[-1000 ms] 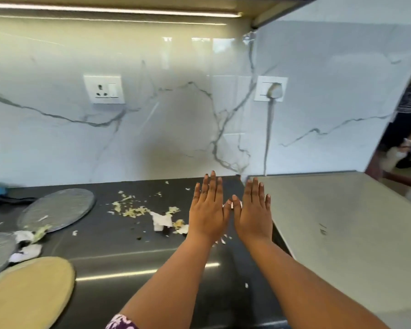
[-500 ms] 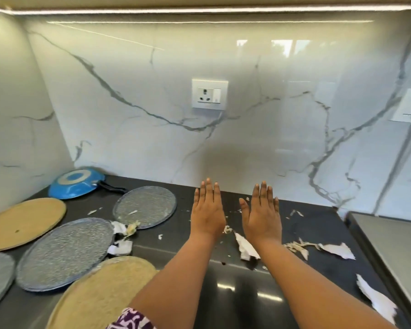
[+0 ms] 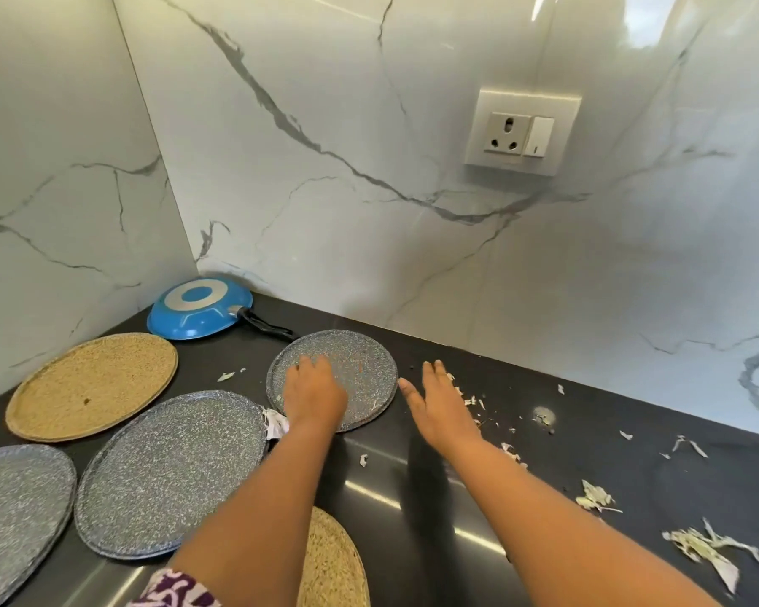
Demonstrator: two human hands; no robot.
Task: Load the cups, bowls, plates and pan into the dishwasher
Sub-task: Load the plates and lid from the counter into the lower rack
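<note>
Left hand over the small grey plate, nearer than the right.
The plate lies flat near the worktop's back edge; left grip rests loosely on it, not clamped. Right hand, fingers apart, hovers just beside its right rim.

We see a black worktop, glossy with pale streaks of reflected light. The walls are white marble with grey veins, and the socket on them is off-white. The pan shows a blue underside with a grey ring. Three plates are grey with white speckles; two are speckled tan. The scraps are whitish, tinged pale green. Our sleeve is white with purple figures.
</note>
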